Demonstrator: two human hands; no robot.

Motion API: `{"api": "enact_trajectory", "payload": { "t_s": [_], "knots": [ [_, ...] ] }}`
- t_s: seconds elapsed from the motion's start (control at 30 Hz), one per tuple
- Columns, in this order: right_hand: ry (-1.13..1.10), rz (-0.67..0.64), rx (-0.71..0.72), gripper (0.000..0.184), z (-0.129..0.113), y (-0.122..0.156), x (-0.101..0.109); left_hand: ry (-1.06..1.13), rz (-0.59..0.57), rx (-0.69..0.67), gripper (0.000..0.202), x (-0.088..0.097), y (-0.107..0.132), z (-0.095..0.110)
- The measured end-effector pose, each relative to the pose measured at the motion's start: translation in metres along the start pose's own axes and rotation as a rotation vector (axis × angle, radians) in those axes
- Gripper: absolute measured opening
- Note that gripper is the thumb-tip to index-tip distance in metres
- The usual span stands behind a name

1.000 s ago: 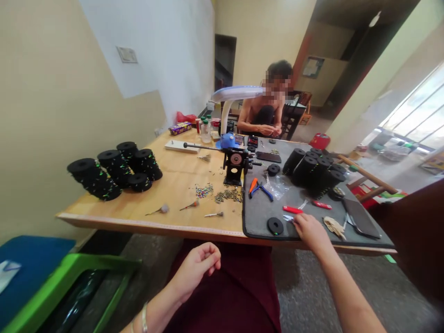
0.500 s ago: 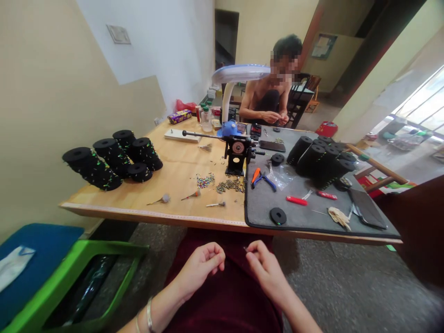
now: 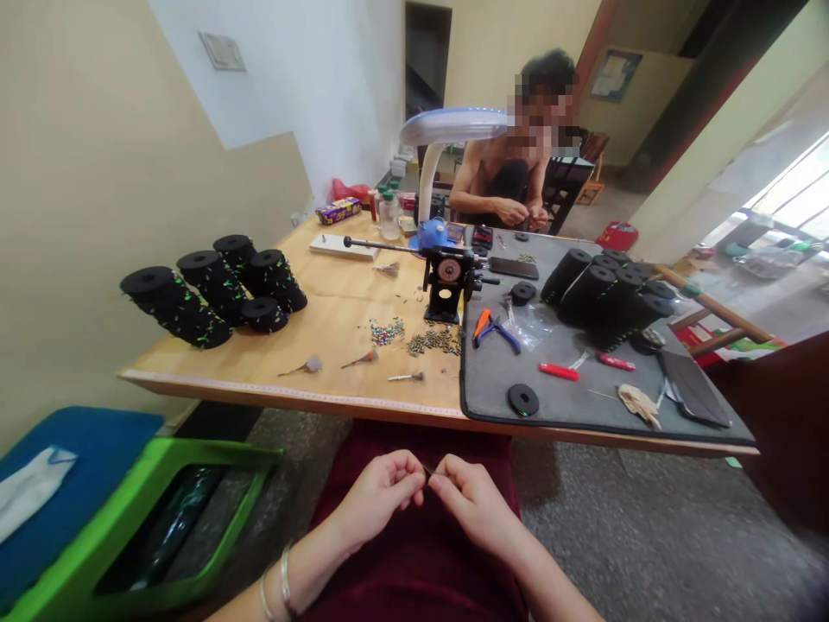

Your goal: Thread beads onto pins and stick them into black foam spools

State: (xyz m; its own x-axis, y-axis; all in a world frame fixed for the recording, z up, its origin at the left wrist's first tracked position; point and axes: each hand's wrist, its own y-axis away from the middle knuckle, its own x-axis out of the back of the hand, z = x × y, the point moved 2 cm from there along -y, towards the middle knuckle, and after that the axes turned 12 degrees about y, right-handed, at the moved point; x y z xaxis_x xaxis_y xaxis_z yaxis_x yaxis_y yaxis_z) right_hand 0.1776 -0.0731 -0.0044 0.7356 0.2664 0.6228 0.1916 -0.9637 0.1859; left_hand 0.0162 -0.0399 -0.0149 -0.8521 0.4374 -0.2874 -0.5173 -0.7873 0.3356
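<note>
Over the dark red cloth on my lap (image 3: 414, 553), my left hand (image 3: 389, 488) and my right hand (image 3: 470, 497) meet with pinched fingertips. A tiny dark piece (image 3: 427, 472) shows between them, too small to name. On the table edge before me lie small brush-like bundles: a grey one (image 3: 309, 365), an orange-tipped one (image 3: 363, 358) and a white-handled one (image 3: 408, 377). Behind them are piles of small metallic pieces (image 3: 433, 342) and colourful beads (image 3: 387, 332). A black clamp device (image 3: 446, 281) with a long rod stands beyond the piles.
Black foam spools (image 3: 200, 289) stand at left, more black spools (image 3: 596, 289) at right. The grey mat (image 3: 485, 397) carries pliers (image 3: 496, 333), a red-handled tool (image 3: 558, 371) and a black foam disc (image 3: 522, 399). A lamp (image 3: 431, 173) and another person (image 3: 498, 186) are across the table. A green stool (image 3: 246, 501) stands at left.
My right hand has moved left and my hands now meet at the fingertips. Before, they were apart, with a tiny piece at my right fingertips. The view has shifted slightly.
</note>
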Motion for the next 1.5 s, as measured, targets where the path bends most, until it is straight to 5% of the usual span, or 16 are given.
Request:
{"api": "enact_trajectory", "payload": {
  "t_s": [0.27, 0.37, 0.5, 0.57, 0.7, 0.8, 0.9, 1.03, 1.17, 1.37, 1.5],
  "knots": [
    [0.100, 0.125, 0.039, 0.027, 0.011, 0.005, 0.010, 0.043, 0.015, 0.001, 0.031, -0.001, 0.002, 0.005],
    [0.281, 0.345, -0.011, 0.029, 0.028, 0.012, 0.049, 0.078, 0.019, 0.018, 0.031, -0.002, 0.003, 0.006],
    [0.725, 0.672, -0.275, 0.037, 0.067, 0.014, 0.119, 0.123, -0.001, 0.034, 0.030, -0.004, 0.005, 0.006],
    [0.962, 0.698, -0.355, 0.036, 0.087, 0.010, 0.144, 0.141, -0.009, 0.029, 0.029, -0.006, 0.007, 0.008],
    [1.229, 0.650, -0.241, 0.031, 0.105, -0.002, 0.164, 0.177, -0.037, 0.012, 0.029, -0.012, 0.010, 0.016],
    [1.150, 0.720, -0.133, 0.030, 0.090, -0.001, 0.154, 0.169, -0.057, -0.015, 0.028, -0.016, 0.012, 0.023],
    [0.733, 0.771, 0.040, 0.027, 0.050, 0.004, 0.121, 0.117, -0.039, -0.122, 0.024, -0.019, 0.012, 0.033],
    [-0.071, 0.303, 0.185, 0.030, -0.007, -0.005, 0.048, 0.073, 0.090, -0.343, 0.019, -0.017, 0.010, 0.043],
    [-0.401, 0.009, 0.168, 0.029, -0.035, -0.025, -0.004, 0.202, 0.227, -0.329, 0.022, -0.004, 0.006, 0.038],
    [-0.270, 0.092, 0.091, 0.020, -0.041, -0.056, -0.016, 0.516, 0.397, -0.259, 0.022, 0.023, 0.001, 0.014],
    [-0.056, 0.111, 0.108, 0.014, -0.048, -0.076, -0.019, 0.493, 0.557, -0.312, 0.023, 0.051, 0.002, 0.011]
  ]
}}
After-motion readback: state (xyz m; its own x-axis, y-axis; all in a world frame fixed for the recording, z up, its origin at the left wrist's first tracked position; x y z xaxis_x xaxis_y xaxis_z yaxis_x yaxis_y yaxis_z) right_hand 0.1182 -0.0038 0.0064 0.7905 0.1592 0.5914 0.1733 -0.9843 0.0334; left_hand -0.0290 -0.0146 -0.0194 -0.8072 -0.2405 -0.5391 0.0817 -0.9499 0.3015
